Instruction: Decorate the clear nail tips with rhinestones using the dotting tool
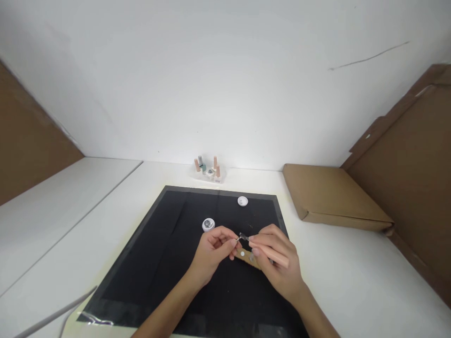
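My left hand point(217, 249) is closed, thumb and forefinger pinching a thin, silvery piece too small to name. My right hand point(278, 260) grips a nail polish brush by its peach cap point(271, 253), its tip pointing left. A small dark, glossy piece point(243, 236) sits between the fingertips of both hands; which hand bears it I cannot tell. Just below them is a brown cardboard strip point(248, 258) with pale round dots, partly covered by my right hand. Beyond my left hand stands an open white jar point(208, 224) with silvery-grey contents.
A white lid point(242, 201) lies toward the back of the black mat point(169, 244). Behind the mat, a clear tray point(213, 177) holds several nail polish bottles. A flat cardboard box point(334, 192) rests at the right, and cardboard panels stand at both sides.
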Available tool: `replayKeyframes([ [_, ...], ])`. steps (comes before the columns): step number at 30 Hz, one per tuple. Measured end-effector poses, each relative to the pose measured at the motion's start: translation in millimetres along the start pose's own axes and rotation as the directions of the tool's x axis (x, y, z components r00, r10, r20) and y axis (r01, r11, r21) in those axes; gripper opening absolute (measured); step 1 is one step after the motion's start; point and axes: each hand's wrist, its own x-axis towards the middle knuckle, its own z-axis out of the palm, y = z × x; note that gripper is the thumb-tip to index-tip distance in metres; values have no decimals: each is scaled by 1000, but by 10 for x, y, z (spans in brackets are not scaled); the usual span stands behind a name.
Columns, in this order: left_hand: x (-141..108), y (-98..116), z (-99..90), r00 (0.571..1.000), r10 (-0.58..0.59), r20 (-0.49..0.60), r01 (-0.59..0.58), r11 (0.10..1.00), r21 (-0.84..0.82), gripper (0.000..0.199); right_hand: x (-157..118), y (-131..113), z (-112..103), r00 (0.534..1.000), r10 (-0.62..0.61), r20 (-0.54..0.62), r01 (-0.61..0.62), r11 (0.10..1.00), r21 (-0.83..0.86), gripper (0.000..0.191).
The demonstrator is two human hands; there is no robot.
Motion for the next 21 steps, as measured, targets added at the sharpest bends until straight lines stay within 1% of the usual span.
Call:
replayKeyframes([
  [5,-4,9,21,1000,13,-19,-14,1000,-27,28,-22,25,11,1000,7,26,-7,1000,9,19],
  [9,1,18,15,999,24,-21,-25,999,-43,29,-27,35,18,1000,-7,8,6,1000,9,22],
  [13,7,20,-5,999,27,-19,-28,998,-50,30,-13,18,6,1000,-23,-13,23,1000,21,20],
  [18,9,2,-12,1000,22,4,-22,998,-59,28,-14,4,-7,1000,22,20,-23,999,40,15],
  [21,14,-1,-3,1000,21,13,-20,997,-69,28,-18,7,1,999,32,38,-34,998,43,16],
])
